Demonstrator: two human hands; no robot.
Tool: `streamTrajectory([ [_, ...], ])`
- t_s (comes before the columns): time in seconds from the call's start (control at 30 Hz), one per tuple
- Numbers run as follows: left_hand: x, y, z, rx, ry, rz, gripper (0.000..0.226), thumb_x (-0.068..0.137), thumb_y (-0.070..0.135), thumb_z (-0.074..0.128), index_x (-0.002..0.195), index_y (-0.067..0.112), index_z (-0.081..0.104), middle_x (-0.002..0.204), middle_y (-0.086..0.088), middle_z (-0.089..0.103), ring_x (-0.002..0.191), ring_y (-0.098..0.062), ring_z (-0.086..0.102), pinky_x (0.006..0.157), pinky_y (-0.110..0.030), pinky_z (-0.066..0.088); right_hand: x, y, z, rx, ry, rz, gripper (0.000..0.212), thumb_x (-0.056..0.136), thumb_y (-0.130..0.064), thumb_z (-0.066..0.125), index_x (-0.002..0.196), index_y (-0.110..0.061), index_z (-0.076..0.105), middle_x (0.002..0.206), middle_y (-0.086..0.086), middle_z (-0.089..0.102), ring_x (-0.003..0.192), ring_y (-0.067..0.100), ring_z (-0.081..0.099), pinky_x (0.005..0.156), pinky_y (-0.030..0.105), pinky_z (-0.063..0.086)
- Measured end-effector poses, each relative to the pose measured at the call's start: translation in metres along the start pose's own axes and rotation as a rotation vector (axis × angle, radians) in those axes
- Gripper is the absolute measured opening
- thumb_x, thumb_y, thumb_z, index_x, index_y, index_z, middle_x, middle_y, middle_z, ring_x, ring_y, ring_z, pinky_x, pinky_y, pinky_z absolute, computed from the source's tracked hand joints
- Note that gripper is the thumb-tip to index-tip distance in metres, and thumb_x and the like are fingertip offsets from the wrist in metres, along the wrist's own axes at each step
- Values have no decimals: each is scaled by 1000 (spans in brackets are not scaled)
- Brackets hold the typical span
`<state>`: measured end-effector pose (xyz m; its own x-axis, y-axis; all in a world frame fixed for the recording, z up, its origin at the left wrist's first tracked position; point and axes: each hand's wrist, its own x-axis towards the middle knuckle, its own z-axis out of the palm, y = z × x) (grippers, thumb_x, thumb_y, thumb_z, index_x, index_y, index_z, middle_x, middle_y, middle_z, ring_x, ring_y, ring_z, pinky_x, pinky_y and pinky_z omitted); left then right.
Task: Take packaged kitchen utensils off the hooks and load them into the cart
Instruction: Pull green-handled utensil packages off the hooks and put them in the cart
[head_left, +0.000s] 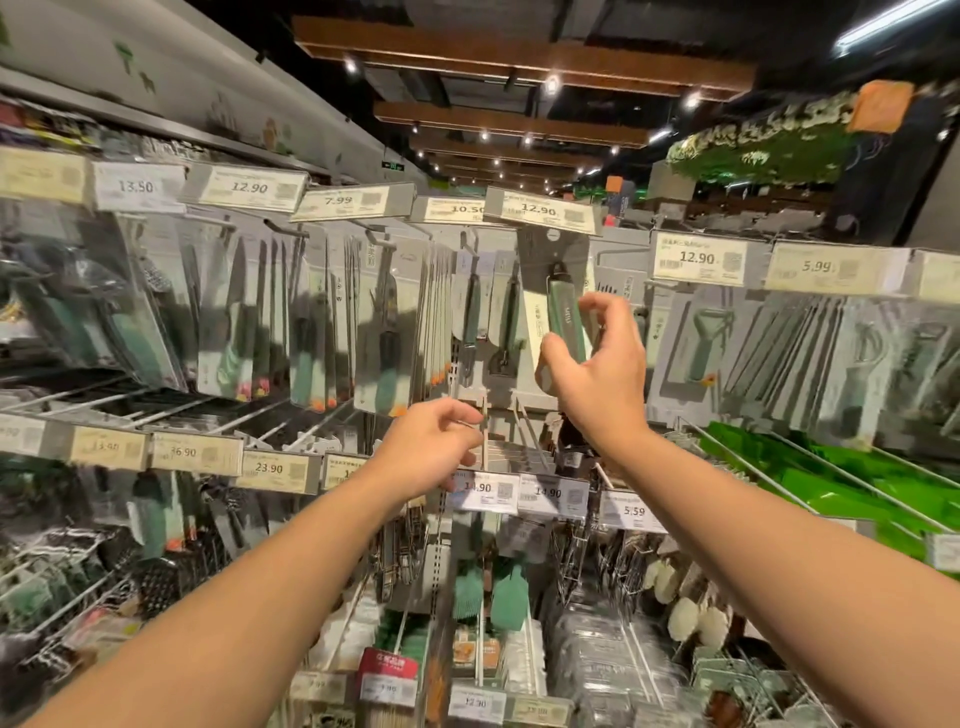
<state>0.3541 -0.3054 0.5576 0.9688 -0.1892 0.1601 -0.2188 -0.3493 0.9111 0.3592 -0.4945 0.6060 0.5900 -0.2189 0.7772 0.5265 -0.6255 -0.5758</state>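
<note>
A packaged utensil (563, 317) with a green handle on a grey card hangs from a hook under a 12.90 price tag (540, 210), at the centre of the upper row. My right hand (597, 374) is raised to it, thumb on the package's front left and fingers curled round its right edge, pinching it. My left hand (431, 447) hovers lower and to the left, fingers loosely curled and holding nothing, just above a 14.90 tag (480, 488). No cart is in view.
Rows of hooks with several packaged knives, peelers (701, 338) and tongs fill the wall left and right. Long bare hook rods (810, 467) stick out at the right over green items. Green silicone brushes (511, 597) hang below. Price-tag rails jut towards me.
</note>
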Motion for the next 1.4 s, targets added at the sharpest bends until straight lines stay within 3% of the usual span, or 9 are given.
streamTrajectory([
  [0.17,5,0,-1,41,25,32,13,100,23,67,112,29,70,100,3,74,70,-5,62,59,-24,47,0,-3,7,-52,-23,3,41,90,-25,71,128,-21,55,118,-11,53,108,2,48,86,4,32],
  [0.3,12,2,-1,6,54,57,10,99,22,68,105,29,72,100,7,72,97,-16,68,99,-41,55,1,5,19,-73,-50,130,39,93,-30,68,129,-18,57,123,-7,53,113,7,48,93,19,35],
  [0.47,24,6,-3,13,67,79,12,99,20,67,105,30,71,104,8,72,103,-13,67,104,-42,53,27,24,37,-72,-170,270,10,92,-23,64,101,-25,61,105,2,62,89,18,62,79,35,56],
  [0.53,30,6,-5,20,73,87,14,99,19,67,108,29,71,109,10,71,104,-10,66,104,-40,53,41,34,44,20,-234,346,36,93,-8,62,125,-27,64,107,-3,67,92,24,68,82,44,60],
  [0.67,43,3,-9,20,102,80,12,98,21,69,107,28,73,111,13,72,108,-8,65,107,-39,51,64,59,56,194,-334,472,64,95,7,59,150,-23,48,149,0,50,96,18,65,79,26,57],
  [0.87,64,3,-12,70,142,56,16,101,23,64,116,27,67,112,6,69,78,-11,63,69,-29,54,93,87,75,536,-338,699,57,101,5,50,151,-22,48,161,16,34,74,16,59,47,16,50],
  [1.07,74,2,-8,147,222,32,17,104,21,61,120,20,62,103,14,61,71,-4,61,43,-9,43,101,97,85,465,-374,672,77,93,17,53,157,-23,38,162,20,31,68,14,53,46,15,48],
  [1.27,70,-3,-8,172,255,-16,11,101,25,65,112,25,64,103,10,67,82,-7,65,77,-31,52,90,88,70,654,-241,796,40,103,-7,52,142,-11,55,140,27,52,60,11,61,42,17,46],
  [1.4,61,-5,-9,185,310,-32,3,100,26,65,99,27,63,95,8,67,78,-11,61,69,-29,47,64,82,61,191,-307,573,42,96,-2,62,135,-16,57,128,16,63,75,12,58,61,22,51],
])
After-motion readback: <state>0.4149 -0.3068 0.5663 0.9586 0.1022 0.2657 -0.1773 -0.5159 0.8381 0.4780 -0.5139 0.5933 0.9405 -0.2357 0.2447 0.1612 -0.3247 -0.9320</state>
